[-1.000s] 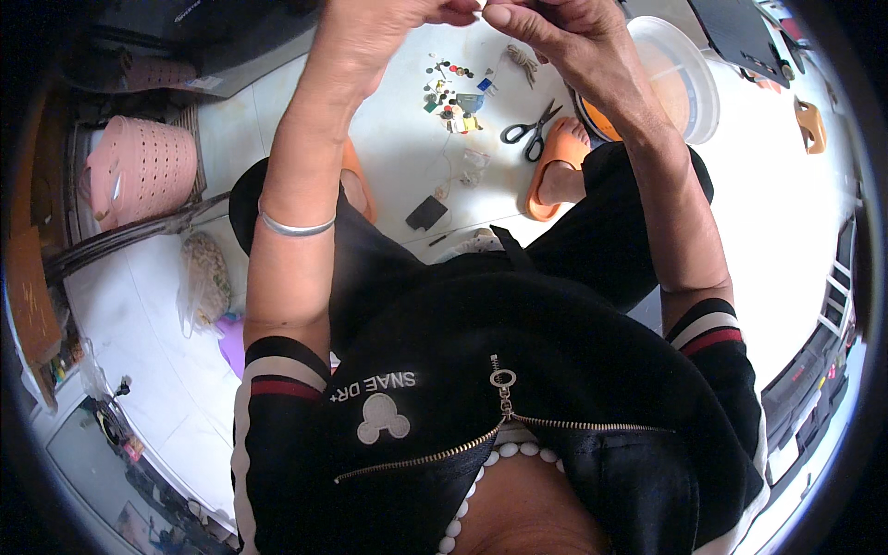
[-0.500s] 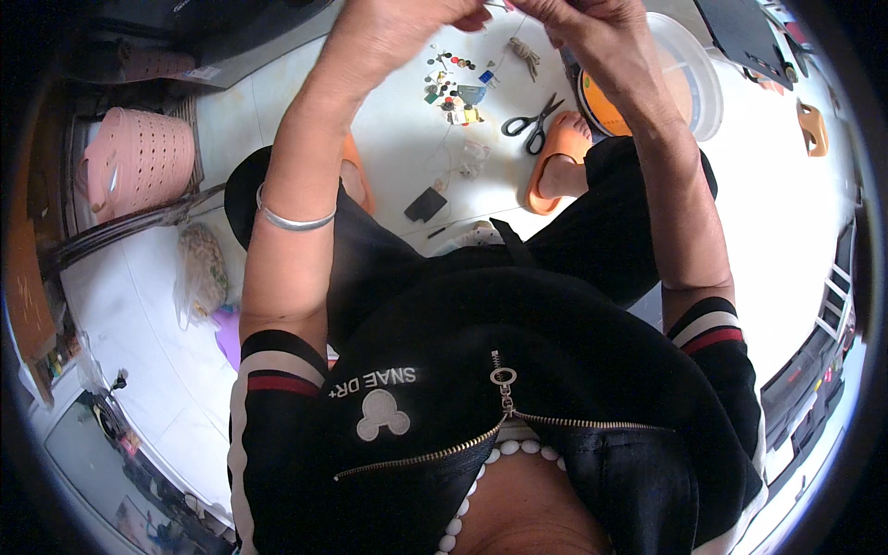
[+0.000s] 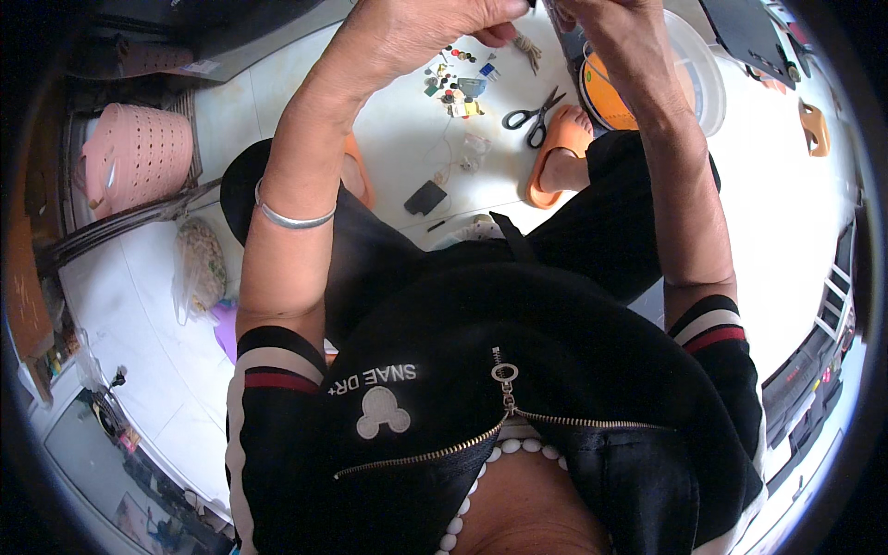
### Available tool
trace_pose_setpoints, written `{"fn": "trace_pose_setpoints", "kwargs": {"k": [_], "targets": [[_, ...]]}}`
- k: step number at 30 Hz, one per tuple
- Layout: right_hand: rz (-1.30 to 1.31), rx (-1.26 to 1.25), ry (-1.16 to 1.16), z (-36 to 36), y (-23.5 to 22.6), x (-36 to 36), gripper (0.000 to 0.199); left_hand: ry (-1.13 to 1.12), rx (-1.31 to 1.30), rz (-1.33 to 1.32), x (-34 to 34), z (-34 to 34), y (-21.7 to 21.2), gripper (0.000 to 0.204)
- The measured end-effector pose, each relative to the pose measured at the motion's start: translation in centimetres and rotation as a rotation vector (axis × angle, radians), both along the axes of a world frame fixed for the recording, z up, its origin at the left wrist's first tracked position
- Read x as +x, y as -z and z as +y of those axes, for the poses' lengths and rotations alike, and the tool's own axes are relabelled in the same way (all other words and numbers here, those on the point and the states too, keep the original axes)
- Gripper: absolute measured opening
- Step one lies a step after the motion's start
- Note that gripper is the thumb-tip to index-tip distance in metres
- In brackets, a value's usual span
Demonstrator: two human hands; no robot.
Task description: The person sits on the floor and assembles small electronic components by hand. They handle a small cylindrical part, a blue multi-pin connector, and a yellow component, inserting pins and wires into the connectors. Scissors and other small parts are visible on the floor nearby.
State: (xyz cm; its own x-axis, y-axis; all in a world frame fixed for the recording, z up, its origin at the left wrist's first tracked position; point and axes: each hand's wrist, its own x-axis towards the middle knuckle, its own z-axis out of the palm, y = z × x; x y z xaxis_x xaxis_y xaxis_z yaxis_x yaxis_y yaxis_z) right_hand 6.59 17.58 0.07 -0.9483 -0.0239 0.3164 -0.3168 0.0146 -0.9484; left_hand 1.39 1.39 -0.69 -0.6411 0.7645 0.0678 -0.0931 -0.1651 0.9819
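My left hand [image 3: 421, 39] is raised at the upper edge, its thumb and fingertips pinched together beside a tiny dark bit. Close to it on the right, my right hand [image 3: 622, 35] has its fingers bent inward and closed. The fingertips are partly cut off by the frame, so what they hold is hidden. Below them on the pale floor lie small coloured pieces [image 3: 470, 88], a tied bundle of beige cord [image 3: 529, 54] partly covered by my left fingers, and black-handled scissors [image 3: 535, 118] with blades parted.
An orange slipper [image 3: 546, 176] is on my right foot, near a round tub with orange contents [image 3: 606, 97]. A dark flat rectangle [image 3: 425, 198] and a clear plastic bag [image 3: 475, 151] lie between my feet. A pink perforated basket [image 3: 141, 159] stands at the left.
My left hand has shifted right, nearer to my right hand, and its fingers now overlap the cord bundle. The things on the floor look the same.
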Motion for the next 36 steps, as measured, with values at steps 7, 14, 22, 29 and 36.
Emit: {"fn": "trace_pose_setpoints", "kwargs": {"k": [7,14,22,29,36], "targets": [[-0.104,0.150,-0.121,-0.5,-1.3,1.3,0.012,-0.303,0.057,0.050,-0.9,-0.6,-0.7,0.016],[-0.101,0.007,0.031,0.1,-0.8,0.2,0.010,-0.061,0.009,0.004,0.2,-0.3,-0.7,0.015],[-0.202,0.218,0.042,-0.5,-1.8,1.3,0.010,-0.242,-0.026,0.145,-0.9,-0.4,-0.2,0.015],[-0.084,0.049,-0.014,0.0,-0.1,0.2,0.009,-0.185,0.103,-0.002,-0.3,-0.5,-1.4,0.015],[-0.124,0.129,0.023,-0.2,-1.2,1.1,0.008,-0.191,-0.086,0.213,-0.1,-0.1,-0.3,0.013]]}}
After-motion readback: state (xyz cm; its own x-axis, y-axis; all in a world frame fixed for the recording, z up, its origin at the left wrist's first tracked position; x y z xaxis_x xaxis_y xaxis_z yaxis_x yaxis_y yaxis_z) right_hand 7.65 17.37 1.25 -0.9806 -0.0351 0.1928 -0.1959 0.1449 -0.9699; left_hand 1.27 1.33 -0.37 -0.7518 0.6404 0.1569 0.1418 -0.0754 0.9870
